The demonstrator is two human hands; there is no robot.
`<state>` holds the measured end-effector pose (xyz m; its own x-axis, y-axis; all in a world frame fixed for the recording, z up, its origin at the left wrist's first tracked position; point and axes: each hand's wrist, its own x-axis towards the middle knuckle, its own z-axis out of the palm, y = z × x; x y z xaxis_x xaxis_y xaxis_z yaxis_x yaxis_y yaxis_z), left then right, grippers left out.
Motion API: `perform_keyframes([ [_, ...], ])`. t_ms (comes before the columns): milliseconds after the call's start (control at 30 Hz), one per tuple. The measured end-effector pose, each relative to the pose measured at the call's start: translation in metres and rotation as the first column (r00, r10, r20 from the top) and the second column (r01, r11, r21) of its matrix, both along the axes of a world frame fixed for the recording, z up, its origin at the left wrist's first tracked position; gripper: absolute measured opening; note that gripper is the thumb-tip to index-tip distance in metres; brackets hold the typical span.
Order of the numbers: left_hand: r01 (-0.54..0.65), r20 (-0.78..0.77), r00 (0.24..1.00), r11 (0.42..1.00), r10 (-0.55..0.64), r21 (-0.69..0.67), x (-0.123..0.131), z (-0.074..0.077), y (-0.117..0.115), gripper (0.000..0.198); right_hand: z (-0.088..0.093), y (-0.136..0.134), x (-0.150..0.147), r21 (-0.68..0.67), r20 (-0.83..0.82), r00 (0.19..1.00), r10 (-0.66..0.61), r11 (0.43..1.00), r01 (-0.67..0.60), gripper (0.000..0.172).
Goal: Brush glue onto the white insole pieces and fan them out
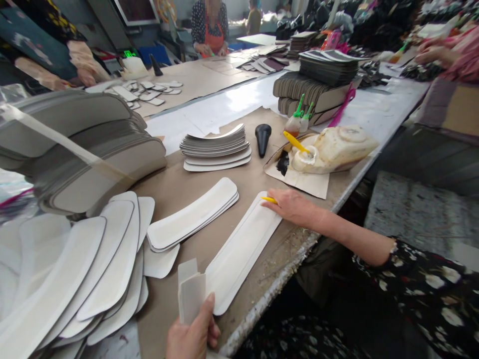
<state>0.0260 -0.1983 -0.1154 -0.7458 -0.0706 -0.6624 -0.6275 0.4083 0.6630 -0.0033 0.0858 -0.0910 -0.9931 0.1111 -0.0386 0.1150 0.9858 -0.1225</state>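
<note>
My left hand (194, 331) grips a few small white rectangular pieces (192, 294) between thumb and fingers, near the table's front edge. Beside it lies a long white panel (239, 257), slanting away from me on the brown surface. At the panel's far end, my right hand (294, 205) holds a yellow stick (269, 200), its tip over the panel. Left of the panel sits a small pile of curved white pieces (194, 214). Farther left, many curved white pieces (112, 269) overlap in a fanned heap.
A stack of curved pieces (215, 147), a black cone-shaped object (263, 139) and a stained container (337, 149) with a yellow brush (295, 142) stand beyond. Tall bundles (90, 144) are at left, green-tipped bottles (295, 119) farther back. Other people work around the table.
</note>
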Motion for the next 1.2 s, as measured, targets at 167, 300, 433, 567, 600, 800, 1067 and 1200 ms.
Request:
perform_keyframes([
  [167, -0.005, 0.000, 1.000, 1.000, 0.005, 0.006, 0.000, -0.003, -0.001, 0.049, 0.010, 0.004, 0.006, -0.094, -0.034, 0.992, -0.123, 0.988, 0.120, 0.024],
  [300, -0.032, -0.015, 0.999, 0.999, 0.033, 0.032, 0.001, -0.005, -0.002, 0.047, 0.005, 0.003, 0.013, -0.092, -0.049, 0.994, -0.093, 0.992, 0.089, 0.024],
  [433, -0.025, -0.033, 0.999, 0.997, 0.027, 0.073, 0.002, -0.006, -0.002, 0.047, -0.002, 0.003, 0.016, -0.160, -0.020, 0.995, -0.095, 0.983, 0.090, 0.024],
  [567, -0.043, -0.062, 0.997, 0.997, 0.047, 0.065, 0.003, -0.006, -0.004, 0.048, -0.001, 0.002, 0.018, -0.285, -0.001, 0.993, -0.120, 0.951, 0.115, 0.024],
  [600, -0.045, -0.070, 0.996, 0.997, 0.049, 0.058, 0.003, -0.006, -0.005, 0.048, -0.001, 0.002, 0.019, -0.291, -0.002, 0.993, -0.118, 0.950, 0.112, 0.022],
  [800, -0.172, -0.060, 0.982, 0.982, 0.177, 0.079, 0.005, -0.008, -0.004, 0.040, -0.001, -0.005, 0.026, -0.243, 0.018, 0.986, -0.164, 0.956, 0.164, 0.025],
  [1067, -0.154, -0.072, 0.983, 0.970, 0.170, 0.190, 0.006, -0.013, -0.006, 0.034, -0.009, -0.005, 0.028, -0.342, 0.035, 0.990, -0.138, 0.929, 0.142, 0.030],
  [1200, -0.156, -0.085, 0.981, 0.972, 0.173, 0.174, 0.006, -0.015, -0.006, 0.031, -0.008, -0.005, 0.029, -0.362, 0.039, 0.990, -0.135, 0.922, 0.140, 0.030],
])
